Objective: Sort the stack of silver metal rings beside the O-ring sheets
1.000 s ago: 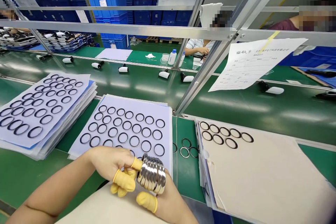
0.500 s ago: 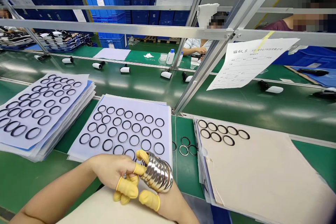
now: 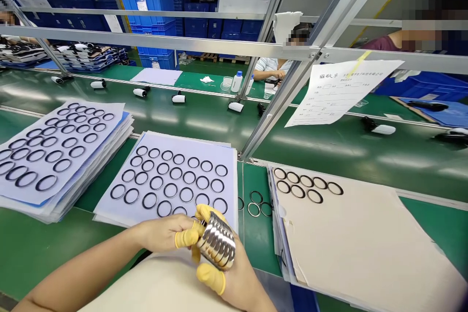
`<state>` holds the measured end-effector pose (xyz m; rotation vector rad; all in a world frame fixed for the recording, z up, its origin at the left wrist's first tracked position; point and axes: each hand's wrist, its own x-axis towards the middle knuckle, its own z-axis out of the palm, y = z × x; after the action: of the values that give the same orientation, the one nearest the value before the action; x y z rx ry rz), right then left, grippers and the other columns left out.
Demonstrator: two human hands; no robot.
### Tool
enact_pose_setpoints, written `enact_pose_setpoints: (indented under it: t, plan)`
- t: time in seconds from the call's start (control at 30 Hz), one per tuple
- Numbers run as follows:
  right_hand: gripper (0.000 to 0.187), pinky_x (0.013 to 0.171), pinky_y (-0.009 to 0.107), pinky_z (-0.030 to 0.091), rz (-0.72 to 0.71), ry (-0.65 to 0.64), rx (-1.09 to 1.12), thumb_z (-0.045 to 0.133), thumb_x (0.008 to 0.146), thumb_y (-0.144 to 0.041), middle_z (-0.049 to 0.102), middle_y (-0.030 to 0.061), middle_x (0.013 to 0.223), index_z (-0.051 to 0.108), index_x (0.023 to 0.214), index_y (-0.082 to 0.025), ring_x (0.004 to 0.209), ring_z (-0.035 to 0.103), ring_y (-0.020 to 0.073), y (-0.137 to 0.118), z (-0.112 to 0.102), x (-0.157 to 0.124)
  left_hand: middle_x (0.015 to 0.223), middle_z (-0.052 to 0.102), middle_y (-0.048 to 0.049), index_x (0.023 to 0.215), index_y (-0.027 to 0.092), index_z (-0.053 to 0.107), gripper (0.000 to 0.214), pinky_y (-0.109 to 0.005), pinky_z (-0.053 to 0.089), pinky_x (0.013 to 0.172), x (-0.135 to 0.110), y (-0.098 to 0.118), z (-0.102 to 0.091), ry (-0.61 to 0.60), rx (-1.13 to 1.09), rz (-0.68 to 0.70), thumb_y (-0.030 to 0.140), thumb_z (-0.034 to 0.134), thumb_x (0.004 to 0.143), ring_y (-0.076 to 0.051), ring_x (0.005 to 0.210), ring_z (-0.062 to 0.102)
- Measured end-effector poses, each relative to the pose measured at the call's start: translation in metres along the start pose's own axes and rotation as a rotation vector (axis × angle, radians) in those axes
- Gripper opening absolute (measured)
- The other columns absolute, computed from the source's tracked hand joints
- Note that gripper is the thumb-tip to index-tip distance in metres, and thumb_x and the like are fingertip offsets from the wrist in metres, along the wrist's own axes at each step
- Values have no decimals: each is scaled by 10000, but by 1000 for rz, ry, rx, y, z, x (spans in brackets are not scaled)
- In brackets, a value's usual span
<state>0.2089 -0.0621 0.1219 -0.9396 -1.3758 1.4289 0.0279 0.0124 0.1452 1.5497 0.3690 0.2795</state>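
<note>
the right hand (image 3: pixel 238 269) is curled around a stack of rings (image 3: pixel 219 243), with its thumb in front and its fingers behind. the left hand (image 3: pixel 164 234) has its fingertips drawn close and touching the left end of the stack, but i cannot tell if they pinch one ring. both hands wear yellow finger covers (image 3: pixel 211 277). the stack is round, smooth and very shiny, like silver, with dark lines between the rings. it sits up off the worktop (image 3: pixel 259 248), between the two hands, in front of the near edge of the middle paper pile (image 3: pixel 208 148). that pile has rows of thin dark rings (image 3: pixel 176 179) lying flat on it, from its far edge down to the hands. past its right edge, a few loose rings (image 3: pixel 260 204) lie on the green worktop. farther right is a cream pile (image 3: pixel 365 243), with eight rings (image 3: pixel 302 196) near its far left corner. the left pile (image 3: pixel 91 170) has many rings on top too. a white paper (image 3: pixel 340 92) hangs from the metal bars (image 3: pixel 219 45). it has chinese writing, too blurry to read for sure. far back, blue boxes (image 3: pixel 159 2) have white labels too small to read.
</note>
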Motion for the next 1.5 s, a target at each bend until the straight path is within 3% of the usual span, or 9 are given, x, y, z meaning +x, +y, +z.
enact_pose_setpoints:
  t: [0.27,0.5,0.67,0.73,0.87,1.03,1.3,1.4,1.5]
  plan:
    - [819,1095,493,317,-75,-24,-293,674,728,-597,414,163,1382,391,1378,-187,1301,368,346,-1,-2,1,655,577,4,700,126,636,447,-242,489,688,11,-13,13,192,-238,-146,563,625,794,-115,641,543]
    - [902,1091,454,345,-44,-42,-230,690,753,-527,418,163,1366,238,1454,-183,1284,420,308,-1,-5,1,757,604,-20,663,132,647,304,-250,465,766,13,8,12,277,-37,-41,405,702,787,-138,749,554]
    - [449,1150,485,220,-72,-85,-299,651,808,-478,234,46,1546,610,1214,-292,1415,217,327,0,-8,1,889,673,-77,736,142,710,241,-251,494,741,11,13,6,399,97,28,335,628,856,-156,796,605]
    - [385,1155,484,212,-85,-101,-301,630,831,-461,207,19,1566,638,1187,-314,1433,182,316,0,-9,3,922,687,-86,778,150,732,208,-257,503,752,10,12,5,427,156,36,301,617,863,-166,828,622]
    - [426,1119,506,288,-80,-67,-234,607,846,-462,416,87,1463,598,1244,-310,1366,340,310,2,-11,6,989,698,-86,897,173,747,192,-273,513,803,9,11,3,424,293,46,239,567,884,-179,896,638]
    - [333,887,497,498,80,-164,-136,622,818,-486,730,132,999,716,965,-202,950,655,299,4,-16,9,1029,702,-97,949,169,731,243,-268,507,818,9,13,-2,432,487,122,189,492,908,-178,920,645]
    - [314,871,410,516,6,-307,141,629,825,-468,759,90,938,736,948,-200,911,677,247,-5,-16,29,995,705,-102,893,160,700,193,-293,471,792,18,9,-7,454,708,234,192,510,890,-181,841,633]
    - [323,814,398,546,66,-241,240,649,810,-488,760,75,890,721,956,-208,819,699,227,-2,-14,34,923,688,-87,845,163,675,229,-273,464,773,20,11,-14,368,710,123,183,454,904,-175,823,612]
    - [288,766,395,563,117,-144,166,658,804,-457,751,78,852,717,903,-194,774,701,231,2,-13,35,682,610,-12,669,169,586,249,-207,426,621,16,19,-27,204,722,-38,168,470,890,-121,611,530]
